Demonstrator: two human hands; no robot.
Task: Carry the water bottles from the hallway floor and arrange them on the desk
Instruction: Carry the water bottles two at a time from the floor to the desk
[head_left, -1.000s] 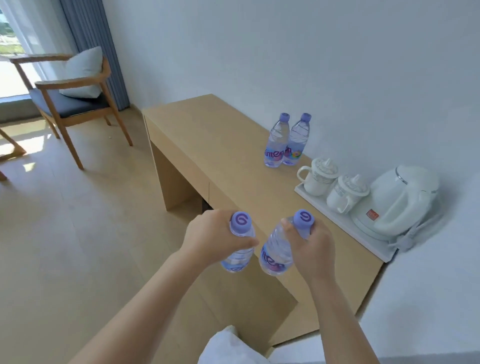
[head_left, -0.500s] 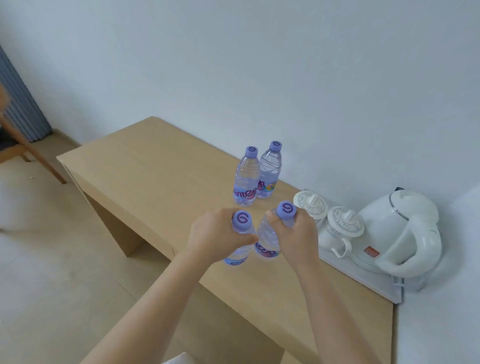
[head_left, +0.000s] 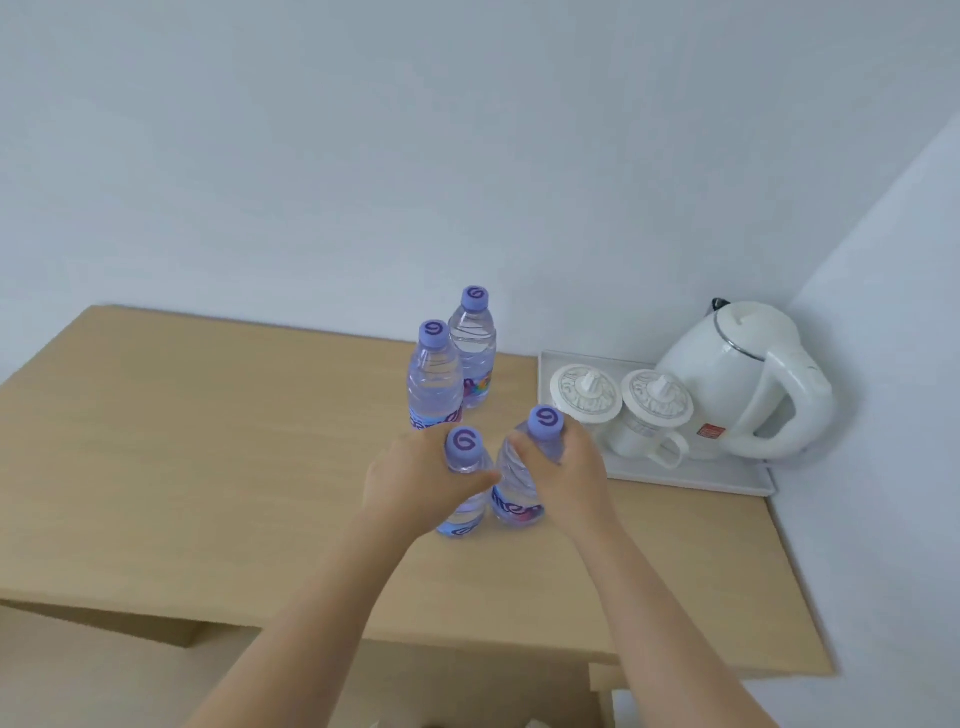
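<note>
Two bare forearms reach in from the near edge of the wooden desk (head_left: 182, 467), over its front middle part. The left hand (head_left: 415, 480) is wrapped around the upper part of a water bottle (head_left: 464, 512), the fingers curled round it just under the purple cap, with the thumb lying across the front. The right hand (head_left: 569, 467) grasps a second water bottle (head_left: 511, 493) in the same way, high on the shoulder below its cap. Both bottles are upright or nearly so; the one in the right hand leans a little. Their lower parts touch each other or are just beside each other. Whether their bases rest on the desk top or hang just above it, I cannot tell.

Behind these two, toward the far edge of the desk, stand two more bottles of the same kind — a nearer standing bottle (head_left: 435, 384) and, just behind it and slightly to the right, a farther standing bottle (head_left: 474, 358) close to the wall. No hand touches them, and they stand very close together.

At the far right corner of the desk lies a white tray (head_left: 717, 480). On it are two white lidded cups (head_left: 586, 395) side by side — the right one shows a handle — and, at the right end of the tray near the corner of the walls, a white electric kettle (head_left: 743, 374) with its handle turned to the right.
</note>
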